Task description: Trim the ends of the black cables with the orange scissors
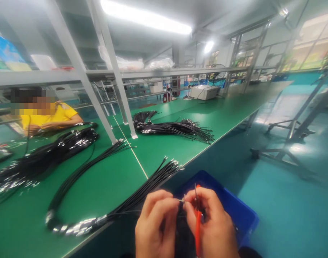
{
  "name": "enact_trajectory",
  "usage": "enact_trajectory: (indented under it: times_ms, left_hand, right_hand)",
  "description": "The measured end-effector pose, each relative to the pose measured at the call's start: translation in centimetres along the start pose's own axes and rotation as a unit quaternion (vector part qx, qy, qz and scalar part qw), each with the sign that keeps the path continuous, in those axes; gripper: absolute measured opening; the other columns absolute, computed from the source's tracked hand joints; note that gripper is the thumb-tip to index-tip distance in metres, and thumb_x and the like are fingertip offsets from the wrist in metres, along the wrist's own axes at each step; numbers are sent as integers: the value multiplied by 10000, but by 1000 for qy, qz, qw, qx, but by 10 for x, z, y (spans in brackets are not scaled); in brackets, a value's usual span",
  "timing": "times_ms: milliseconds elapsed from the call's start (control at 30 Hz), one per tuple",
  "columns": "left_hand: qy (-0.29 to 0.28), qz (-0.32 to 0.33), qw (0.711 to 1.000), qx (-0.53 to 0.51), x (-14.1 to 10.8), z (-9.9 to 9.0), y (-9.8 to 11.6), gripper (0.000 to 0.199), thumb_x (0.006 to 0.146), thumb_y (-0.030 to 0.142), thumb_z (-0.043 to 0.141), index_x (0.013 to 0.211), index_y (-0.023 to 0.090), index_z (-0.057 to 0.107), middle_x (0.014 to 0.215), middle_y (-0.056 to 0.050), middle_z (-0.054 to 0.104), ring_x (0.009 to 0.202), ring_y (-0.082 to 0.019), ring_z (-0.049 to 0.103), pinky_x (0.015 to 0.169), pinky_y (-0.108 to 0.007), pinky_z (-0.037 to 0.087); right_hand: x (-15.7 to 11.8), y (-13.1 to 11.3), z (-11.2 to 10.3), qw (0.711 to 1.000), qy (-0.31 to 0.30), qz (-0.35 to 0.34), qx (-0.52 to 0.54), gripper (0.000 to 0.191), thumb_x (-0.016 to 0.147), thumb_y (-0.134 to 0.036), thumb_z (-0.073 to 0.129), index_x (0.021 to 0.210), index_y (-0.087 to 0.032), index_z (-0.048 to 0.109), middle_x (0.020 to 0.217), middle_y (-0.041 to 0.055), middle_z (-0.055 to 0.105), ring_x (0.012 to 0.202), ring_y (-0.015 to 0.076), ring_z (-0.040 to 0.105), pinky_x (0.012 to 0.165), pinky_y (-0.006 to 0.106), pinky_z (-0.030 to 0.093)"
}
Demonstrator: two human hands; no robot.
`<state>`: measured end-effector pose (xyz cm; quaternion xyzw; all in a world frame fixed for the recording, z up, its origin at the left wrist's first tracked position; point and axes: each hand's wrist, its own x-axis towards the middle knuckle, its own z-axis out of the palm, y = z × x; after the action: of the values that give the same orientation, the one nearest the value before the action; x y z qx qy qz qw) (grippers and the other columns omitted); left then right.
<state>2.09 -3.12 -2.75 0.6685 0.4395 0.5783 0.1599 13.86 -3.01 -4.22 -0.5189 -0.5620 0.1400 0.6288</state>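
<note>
In the lower middle, my left hand (157,218) pinches a thin black cable (130,212) near its end. Close against it, my right hand (211,218) has its thumb and forefinger at the pale tip of that cable. Tucked in the same right hand is a pair of red-handled scissors (198,229), with its narrow metal part pointing up. The cable runs left towards a bundle of black cables (145,186), whose silvery ends reach the table edge. This bundle loops round on the green table (107,186). Exactly how the fingertips meet the tip is too small to tell.
Below my hands stands a blue bin (242,211). More black cable bundles lie at the left (51,154) and beyond the shelf post (174,128). A co-worker in yellow (57,116) sits across the table. Metal posts (118,71) hold a shelf. A wheeled stand (285,143) is at right.
</note>
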Motion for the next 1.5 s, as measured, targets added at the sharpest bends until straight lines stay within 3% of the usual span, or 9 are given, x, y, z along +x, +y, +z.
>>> enact_trajectory:
  times_ms: [167,333,467,600,700,967,1133,1300,1500]
  left_hand:
    - [-109,149,977,107,19,-12,-2,296,828,75,538,950,283,711,968,-69,621,777,-173,606,635,-269,533]
    - [-174,174,959,143,33,-16,-3,220,848,105,518,829,227,701,991,-94,624,774,-175,608,615,-263,526]
    - [-150,167,967,122,30,-12,-11,186,864,104,492,791,197,636,949,-83,628,764,-155,630,665,-241,528]
    - [-52,102,983,142,24,-16,-23,157,876,103,481,840,206,594,940,-59,631,859,-169,641,745,-248,521]
    - [-54,85,984,144,21,-21,-20,185,872,105,484,972,216,592,958,-59,638,898,-183,634,773,-270,526]
    - [-45,280,933,223,19,-12,-8,216,786,58,603,946,171,695,974,-129,678,902,-236,640,801,-317,529]
    - [-60,116,975,179,14,-13,-20,205,804,99,572,925,223,683,1020,-94,670,938,-234,640,788,-320,531]
    - [-181,-76,979,-48,9,-6,-15,168,811,185,587,944,219,683,838,-42,708,747,-191,661,659,-255,527]
    - [-146,-88,981,-96,10,-1,-10,140,780,140,601,802,216,715,706,-10,679,618,-149,608,576,-200,458]
  right_hand:
    - [4,2,4,976,-70,147,142,128,746,-200,641,813,-244,541,670,-39,651,555,133,633,518,194,515]
    - [9,4,10,935,-78,225,261,239,656,-128,712,771,-232,530,633,-65,626,559,117,621,552,196,522]
    - [10,5,15,908,-51,267,318,210,618,-162,726,725,-216,554,565,-69,611,467,99,580,459,184,486]
    - [9,2,16,912,-11,238,334,194,622,-163,695,727,-225,544,558,-66,612,456,111,585,455,202,490]
    - [8,-6,11,935,-7,220,278,166,663,-155,673,730,-230,541,593,-63,606,501,112,593,511,209,497]
    - [-3,-9,5,991,18,103,78,93,755,-206,622,817,-248,567,692,-26,641,609,144,623,597,233,491]
    - [-4,-5,4,999,28,29,25,94,781,-190,594,820,-262,550,665,-47,628,564,130,633,580,219,495]
    - [1,-4,-1,998,14,-49,-30,131,787,-182,588,852,-278,528,682,-47,642,541,138,632,520,221,501]
    - [12,-6,-4,965,-11,-243,-102,266,778,-50,520,956,-247,496,668,3,648,567,168,621,539,268,518]
